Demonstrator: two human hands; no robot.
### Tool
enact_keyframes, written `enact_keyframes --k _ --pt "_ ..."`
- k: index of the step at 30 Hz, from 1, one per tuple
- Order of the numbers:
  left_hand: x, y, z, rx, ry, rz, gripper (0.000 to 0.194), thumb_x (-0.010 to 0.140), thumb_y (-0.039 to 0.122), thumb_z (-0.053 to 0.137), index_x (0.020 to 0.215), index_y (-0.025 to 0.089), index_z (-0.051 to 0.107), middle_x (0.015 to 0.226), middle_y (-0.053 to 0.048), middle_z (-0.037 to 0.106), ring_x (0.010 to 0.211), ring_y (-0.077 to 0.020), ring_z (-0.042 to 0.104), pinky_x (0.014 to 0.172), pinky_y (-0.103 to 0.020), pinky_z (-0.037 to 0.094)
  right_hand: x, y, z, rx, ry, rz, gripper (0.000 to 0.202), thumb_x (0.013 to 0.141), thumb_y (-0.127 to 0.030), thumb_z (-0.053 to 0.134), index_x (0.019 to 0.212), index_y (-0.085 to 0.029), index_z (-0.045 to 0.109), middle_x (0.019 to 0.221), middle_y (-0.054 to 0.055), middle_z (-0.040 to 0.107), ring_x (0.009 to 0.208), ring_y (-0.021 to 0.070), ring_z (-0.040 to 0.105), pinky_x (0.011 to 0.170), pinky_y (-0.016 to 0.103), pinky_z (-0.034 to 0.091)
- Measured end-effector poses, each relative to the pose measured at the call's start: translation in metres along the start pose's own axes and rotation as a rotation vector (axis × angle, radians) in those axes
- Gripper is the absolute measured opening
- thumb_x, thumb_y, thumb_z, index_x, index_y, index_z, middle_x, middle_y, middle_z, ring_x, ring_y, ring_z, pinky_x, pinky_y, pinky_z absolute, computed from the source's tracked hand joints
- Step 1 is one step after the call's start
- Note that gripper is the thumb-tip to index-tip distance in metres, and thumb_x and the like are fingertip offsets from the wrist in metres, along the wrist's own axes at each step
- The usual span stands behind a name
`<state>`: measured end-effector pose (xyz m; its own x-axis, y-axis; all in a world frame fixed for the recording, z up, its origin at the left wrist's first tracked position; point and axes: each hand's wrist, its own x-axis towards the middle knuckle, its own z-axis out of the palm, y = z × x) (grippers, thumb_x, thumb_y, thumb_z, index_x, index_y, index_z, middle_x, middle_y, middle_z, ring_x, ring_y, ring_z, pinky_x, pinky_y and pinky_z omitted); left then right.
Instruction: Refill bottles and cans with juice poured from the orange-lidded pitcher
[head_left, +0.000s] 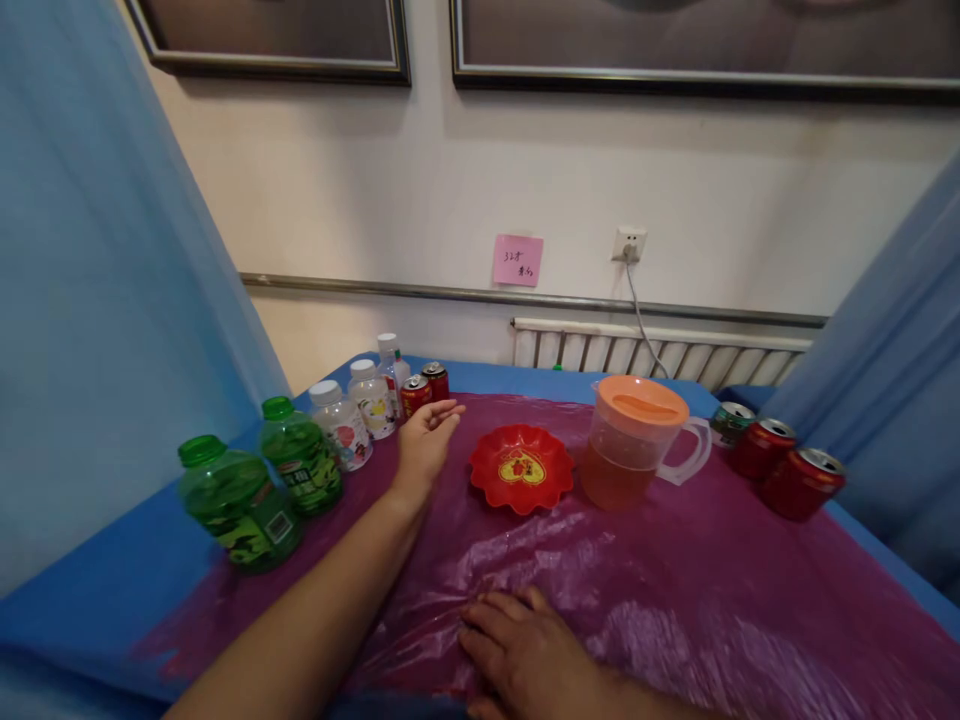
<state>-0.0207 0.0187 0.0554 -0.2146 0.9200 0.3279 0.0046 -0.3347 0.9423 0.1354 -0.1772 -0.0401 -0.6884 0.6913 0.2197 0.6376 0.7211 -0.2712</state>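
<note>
over purple plastic [690,610], nothing was grasped by left grip [424,455] or right grip [529,652]; nearby cans [415,398] could be toppled by overreach.

one head-worn view: the table [105,590] is seen from above its near side, the lens being aimed forward and down; the right hand [529,650] is shown close up, the left hand [424,452] farther in, the wall [337,180] behind.

A scalloped red plate [522,440], seemingly plastic, lies on wrinkled purple sheeting [720,590].
</note>
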Motion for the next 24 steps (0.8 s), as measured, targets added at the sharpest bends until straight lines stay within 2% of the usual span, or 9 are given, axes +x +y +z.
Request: enact_keyframes --k 4,6,8,10,12,15,18,20,24 --pt "0.006 -0.018 -0.015 0.108 -0.009 -0.062 0.034 0.066 0.033 0.078 0.094 0.014 0.071 0.095 -0.013 0.08 0.094 -0.0266 0.076 0.091 -0.044 0.057 -0.006 0.0 0.015 -0.067 0.016 -0.023 0.056 0.09 -0.062 0.065 0.126 -0.02 0.063 0.137 0.01 0.065 0.121 0.0312 0.062 0.102 0.048 0.052" --pt "0.01 -0.027 -0.021 0.178 0.005 -0.061 0.032 0.07 0.029 0.074 0.098 0.014 0.07 0.101 -0.014 0.08 0.098 -0.0266 0.075 0.092 -0.044 0.057 -0.008 0.003 0.023 -0.089 0.046 -0.059 0.045 0.091 -0.058 0.065 0.117 -0.021 0.066 0.13 0.008 0.068 0.11 0.0279 0.066 0.095 0.044 0.055" --pt "0.016 -0.034 -0.026 0.267 0.035 -0.041 0.035 0.072 0.023 0.071 0.105 0.014 0.068 0.109 -0.015 0.078 0.104 -0.0269 0.074 0.095 -0.044 0.057 -0.006 0.007 0.025 -0.096 0.132 -0.122 0.032 0.095 -0.05 0.063 0.111 -0.023 0.067 0.121 0.004 0.072 0.099 0.0231 0.069 0.087 0.038 0.057" --pt "0.024 -0.039 -0.028 0.379 0.074 -0.005 0.041 0.074 0.021 0.069 0.114 0.013 0.065 0.118 -0.017 0.074 0.111 -0.0285 0.071 0.098 -0.046 0.055 -0.002 0.01 0.016 -0.074 0.23 -0.184 0.029 0.095 -0.048 0.061 0.108 -0.023 0.066 0.113 0.004 0.073 0.09 0.0205 0.069 0.079 0.034 0.057" --pt "0.035 -0.039 -0.028 0.502 0.108 0.049 0.048 0.076 0.02 0.069 0.122 0.014 0.061 0.127 -0.018 0.069 0.12 -0.0308 0.066 0.105 -0.048 0.051 0.003 0.013 -0.003 -0.016 0.302 -0.185 0.031 0.095 -0.049 0.06 0.107 -0.022 0.066 0.112 0.006 0.073 0.088 0.0205 0.069 0.077 0.034 0.057" --pt "0.055 -0.037 -0.025 0.684 0.134 0.143 0.057 0.078 0.02 0.069 0.133 0.014 0.055 0.146 -0.02 0.056 0.14 -0.0331 0.049 0.118 -0.049 0.036 0.009 0.017 -0.036 0.102 0.373 -0.09 0.021 0.098 -0.035 0.057 0.11 -0.021 0.066 0.12 0.009 0.071 0.1 0.021 0.069 0.088 0.035 0.056" --pt "0.077 -0.035 -0.022 0.852 0.13 0.195 0.064 0.08 0.021 0.067 0.141 0.011 0.048 0.159 -0.023 0.04 0.15 -0.0356 0.033 0.124 -0.049 0.026 0.011 0.024 -0.051 0.18 0.429 -0.072 0.02 0.098 -0.021 0.052 0.112 -0.021 0.066 0.121 0.01 0.071 0.105 0.0196 0.069 0.092 0.032 0.056" --pt "0.089 -0.034 -0.021 0.951 0.117 0.198 0.068 0.08 0.021 0.067 0.143 0.01 0.045 0.158 -0.025 0.04 0.148 -0.0391 0.035 0.121 -0.053 0.027 0.011 0.03 -0.051 0.193 0.461 -0.102 0.021 0.098 -0.018 0.051 0.113 -0.021 0.066 0.118 0.01 0.072 0.103 0.0194 0.07 0.09 0.032 0.057" --pt "0.103 -0.034 -0.017 1.112 0.091 0.18 0.066 0.081 0.022 0.067 0.142 0.009 0.045 0.146 -0.029 0.051 0.137 -0.0446 0.048 0.111 -0.06 0.036 0.01 0.042 -0.044 0.215 0.513 -0.14 0.022 0.096 -0.015 0.051 0.113 -0.02 0.065 0.111 0.01 0.073 0.097 0.0193 0.071 0.084 0.031 0.058"
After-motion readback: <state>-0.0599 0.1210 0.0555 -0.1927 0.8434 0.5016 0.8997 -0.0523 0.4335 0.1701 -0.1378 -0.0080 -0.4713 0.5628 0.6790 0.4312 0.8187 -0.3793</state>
